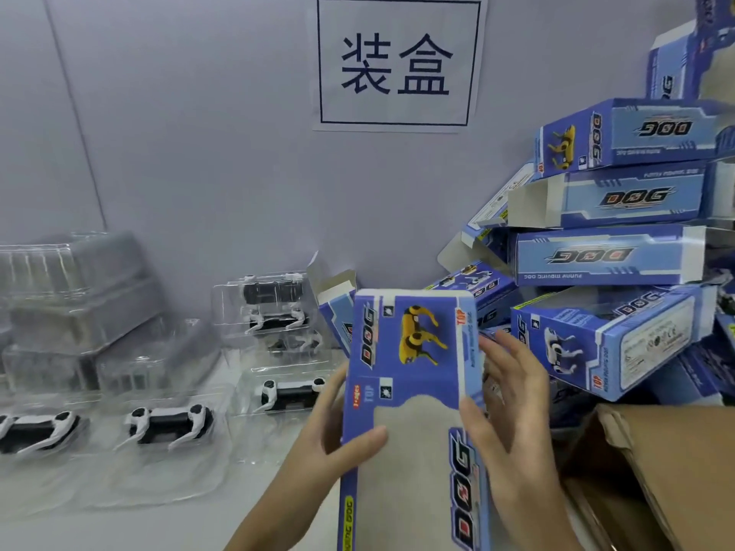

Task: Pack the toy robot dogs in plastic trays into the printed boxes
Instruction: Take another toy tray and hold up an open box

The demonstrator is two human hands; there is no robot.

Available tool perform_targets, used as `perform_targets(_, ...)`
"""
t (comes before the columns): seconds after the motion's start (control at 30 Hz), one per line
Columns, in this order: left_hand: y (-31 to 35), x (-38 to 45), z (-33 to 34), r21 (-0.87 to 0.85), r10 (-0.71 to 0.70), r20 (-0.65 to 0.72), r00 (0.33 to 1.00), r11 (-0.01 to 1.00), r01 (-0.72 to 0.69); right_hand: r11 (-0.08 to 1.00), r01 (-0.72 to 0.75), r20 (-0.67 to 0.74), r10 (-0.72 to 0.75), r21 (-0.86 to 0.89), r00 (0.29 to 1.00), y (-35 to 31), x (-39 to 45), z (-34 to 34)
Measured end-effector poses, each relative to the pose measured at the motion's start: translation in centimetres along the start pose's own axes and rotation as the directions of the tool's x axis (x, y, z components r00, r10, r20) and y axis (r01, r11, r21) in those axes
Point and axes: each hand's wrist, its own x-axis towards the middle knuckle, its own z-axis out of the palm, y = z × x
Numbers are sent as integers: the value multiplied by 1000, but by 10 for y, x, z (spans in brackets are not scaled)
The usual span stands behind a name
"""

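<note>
A: Where's the box right now?

B: The printed carton [413, 391] is up in front of the person, at about 5 o'clock in the view, held between both hands. The left hand [342, 431] grips its left edge, thumb curled over the front panel. The right hand [505, 395] lies against the right edge with fingers fairly straight and spread, thumb on the window; more pressing than clasping.

A: And the toys?

B: The robot dogs in clear trays [171, 427] sit on the table [246, 526] at 8 to 9 o'clock, with a stack of them [278, 308] near the wall at 10.

A: How will the carton handle?

B: My guess is light, thin card, easily creased, and the window film will dent. Best held by the long edges and folds, not the window. The tray looks like flimsy, slick plastic, so I'd lift it by its rim.

A: Spare boxes?

B: A pile of cartons [612, 256] at 2 to 3 o'clock, above a brown cardboard case [656, 463].
</note>
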Motion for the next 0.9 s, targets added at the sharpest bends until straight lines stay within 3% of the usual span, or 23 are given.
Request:
perform_targets(0.2,7,7,-17,-195,17,-231,973,979,-63,996,-91,-28,92,16,995,20,-1,1)
perform_targets(0.47,4,9,-25,-114,51,-309,950,989,-91,943,-330,190,332,-45,924,42,-3,11)
perform_targets(0.57,-4,11,-19,-65,60,-306,950,994,-84,927,-371,279,370,-51,886,36,-5,12)
perform_targets(0.7,-10,11,-11,-63,37,-254,966,996,-55,932,-362,239,353,-7,905,27,-4,5)
perform_targets(0.9,-5,9,-14,-70,-60,-175,983,996,48,922,-370,252,386,-113,887,22,-3,-5)
